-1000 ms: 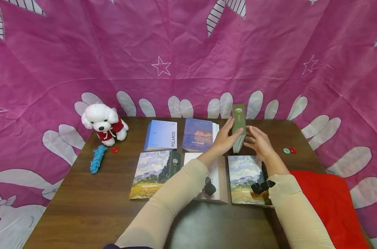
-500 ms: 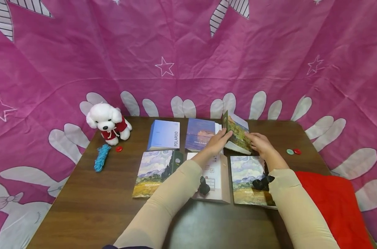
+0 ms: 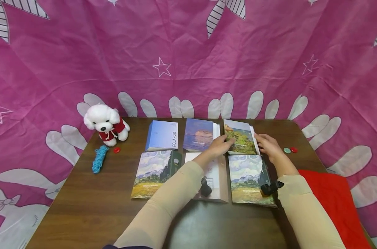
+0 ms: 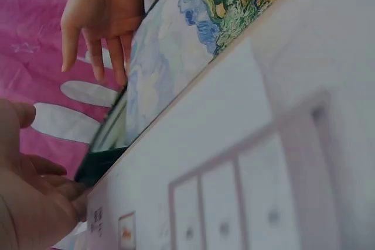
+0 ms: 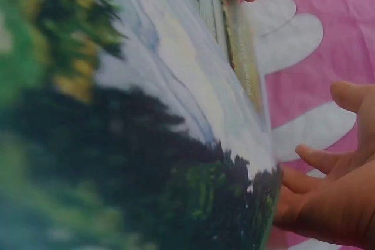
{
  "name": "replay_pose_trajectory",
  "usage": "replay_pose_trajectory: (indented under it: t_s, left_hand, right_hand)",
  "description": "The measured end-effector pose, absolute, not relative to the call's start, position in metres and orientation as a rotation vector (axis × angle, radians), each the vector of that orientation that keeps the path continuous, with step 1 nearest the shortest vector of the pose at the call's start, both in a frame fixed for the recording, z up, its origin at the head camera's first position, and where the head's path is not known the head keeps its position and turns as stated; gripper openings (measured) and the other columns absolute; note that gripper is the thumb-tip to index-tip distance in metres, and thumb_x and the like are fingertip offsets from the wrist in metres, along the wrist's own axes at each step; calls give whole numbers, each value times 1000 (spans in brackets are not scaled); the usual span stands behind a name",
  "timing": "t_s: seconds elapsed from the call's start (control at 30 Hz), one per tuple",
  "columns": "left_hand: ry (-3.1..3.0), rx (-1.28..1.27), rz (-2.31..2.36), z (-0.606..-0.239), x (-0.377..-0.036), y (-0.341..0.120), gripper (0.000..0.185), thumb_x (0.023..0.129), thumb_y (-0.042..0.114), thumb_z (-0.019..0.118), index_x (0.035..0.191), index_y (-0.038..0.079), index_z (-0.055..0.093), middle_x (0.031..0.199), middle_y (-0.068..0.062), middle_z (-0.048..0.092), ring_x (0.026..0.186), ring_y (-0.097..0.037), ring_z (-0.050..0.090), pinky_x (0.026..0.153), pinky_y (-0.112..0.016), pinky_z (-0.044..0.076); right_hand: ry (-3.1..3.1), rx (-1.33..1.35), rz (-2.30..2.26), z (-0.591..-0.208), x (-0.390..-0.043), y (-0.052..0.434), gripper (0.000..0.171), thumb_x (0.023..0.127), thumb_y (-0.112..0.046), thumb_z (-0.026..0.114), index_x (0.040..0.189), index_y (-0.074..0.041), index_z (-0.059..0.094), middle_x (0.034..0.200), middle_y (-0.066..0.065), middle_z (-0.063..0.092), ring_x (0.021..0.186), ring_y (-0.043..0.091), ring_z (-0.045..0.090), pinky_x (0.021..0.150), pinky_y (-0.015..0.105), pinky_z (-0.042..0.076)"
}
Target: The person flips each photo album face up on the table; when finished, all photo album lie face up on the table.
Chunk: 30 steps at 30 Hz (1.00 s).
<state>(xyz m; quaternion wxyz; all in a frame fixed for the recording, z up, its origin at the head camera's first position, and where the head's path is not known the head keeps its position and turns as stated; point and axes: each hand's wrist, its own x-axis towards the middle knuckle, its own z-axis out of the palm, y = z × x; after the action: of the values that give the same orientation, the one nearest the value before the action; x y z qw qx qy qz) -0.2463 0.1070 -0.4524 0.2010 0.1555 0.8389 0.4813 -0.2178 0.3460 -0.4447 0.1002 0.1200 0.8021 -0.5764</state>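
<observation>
Six albums sit in two rows on the counter [image 3: 82,207]. The green album [image 3: 240,137] lies flat at back right, left hand [image 3: 219,145] touching its near-left corner, right hand [image 3: 269,145] spread loosely at its right edge. Looks like the squaring-up step; next, probably nudge it flush.

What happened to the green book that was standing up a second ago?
The green photo album went from standing on its edge to tilted, and now it lies flat in the back row, cover up. The left hand rests on its left edge. The right hand has moved to its right side, fingers relaxed. The other albums, the plush dog and the blue yarn stayed put.
</observation>
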Motion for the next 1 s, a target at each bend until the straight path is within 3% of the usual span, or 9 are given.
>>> replay_pose_trajectory:
  t_s: [0.27,0.47,0.7,1.0]
  left_hand:
    - [2453,546,1258,-439,-233,82,68,107,54,38,161,15,28,164,-5,32,149,-28,32,119,-48,30]
    - [2507,721,1198,-431,-211,58,64,109,49,35,162,13,26,165,-6,29,151,-26,28,122,-43,25]
    - [2610,734,1217,-431,-189,29,62,108,47,38,160,14,32,164,-9,30,150,-29,29,121,-47,24]
    - [2688,739,1341,-440,-164,-4,58,106,37,45,156,9,40,161,-14,36,148,-33,33,120,-54,25]
  right_hand:
    - [2404,313,-1911,-436,-196,317,77,104,-49,50,159,-1,23,164,21,22,150,38,21,120,54,23]
    - [2321,302,-2078,-434,-174,288,70,107,-40,47,161,-6,19,164,21,23,150,36,23,121,51,23]
    - [2272,265,-2215,-433,-156,250,63,108,-27,47,159,0,21,163,21,24,149,33,25,121,50,24]
    - [2320,209,-2191,-443,-139,207,63,107,-27,51,158,-2,25,164,18,24,150,33,25,120,56,23]
